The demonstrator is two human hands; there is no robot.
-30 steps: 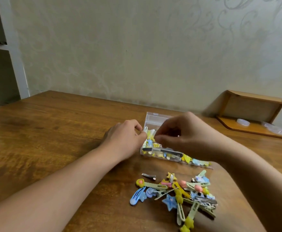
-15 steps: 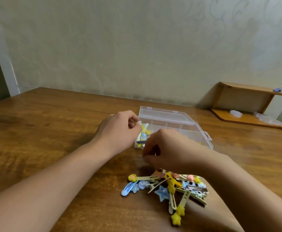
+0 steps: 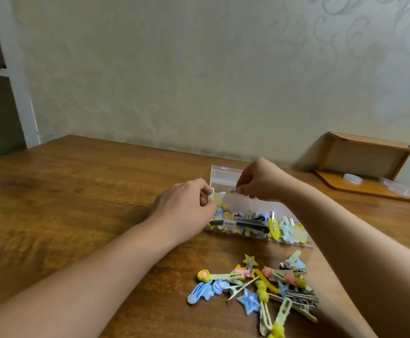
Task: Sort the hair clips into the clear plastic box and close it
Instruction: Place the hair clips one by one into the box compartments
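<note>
**Clips Held Over the Open Box**

A small silvery clip [image 3: 233,191] is pinched by the right hand [image 3: 260,181] above the clear plastic box [image 3: 226,175], whose lid stands open. The box's left wall is gripped by the left hand [image 3: 187,206]. Coloured clips are seen inside; part of the interior is hidden by both hands. An unsorted pile of hair clips [image 3: 255,289] lies nearer on the wooden table [image 3: 77,191] — a low wooden shelf [image 3: 360,167] stands at far right.

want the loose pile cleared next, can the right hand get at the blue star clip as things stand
Probably yes, once it lets go. The blue star clip lies on top at the near edge of the pile, nothing over it. But the right hand is over the clear box, its grip on a small clip.
</note>
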